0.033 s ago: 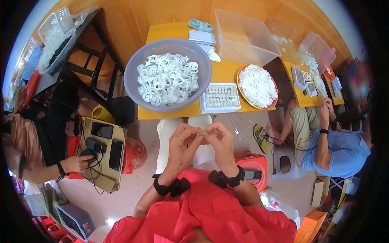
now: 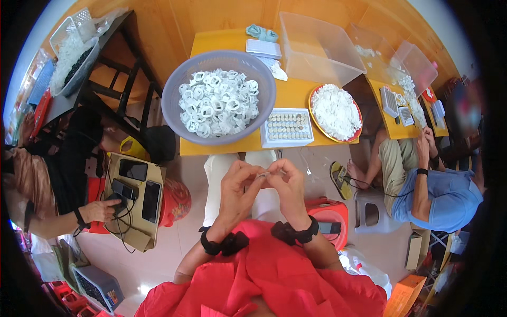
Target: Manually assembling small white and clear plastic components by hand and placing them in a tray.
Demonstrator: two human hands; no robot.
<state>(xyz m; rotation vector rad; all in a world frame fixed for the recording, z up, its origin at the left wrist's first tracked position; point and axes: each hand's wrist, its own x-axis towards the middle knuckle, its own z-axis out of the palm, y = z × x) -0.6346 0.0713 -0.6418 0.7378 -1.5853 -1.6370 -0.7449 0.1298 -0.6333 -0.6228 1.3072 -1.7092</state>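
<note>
Head view shows both hands raised together below the yellow table (image 2: 296,98). Left hand (image 2: 238,191) and right hand (image 2: 288,187) pinch one small pale piece (image 2: 262,175) between their fingertips, just in front of the table edge. On the table, a grey round basin (image 2: 174,90) is full of white ring-shaped parts (image 2: 217,103). Beside it, a white tray (image 2: 264,141) holds rows of small round pieces. Next, an orange-rimmed plate (image 2: 312,100) carries a heap of white bits. Behind stands a clear plastic box (image 2: 317,50). At right, another person's hands (image 2: 425,140) work at a second table.
</note>
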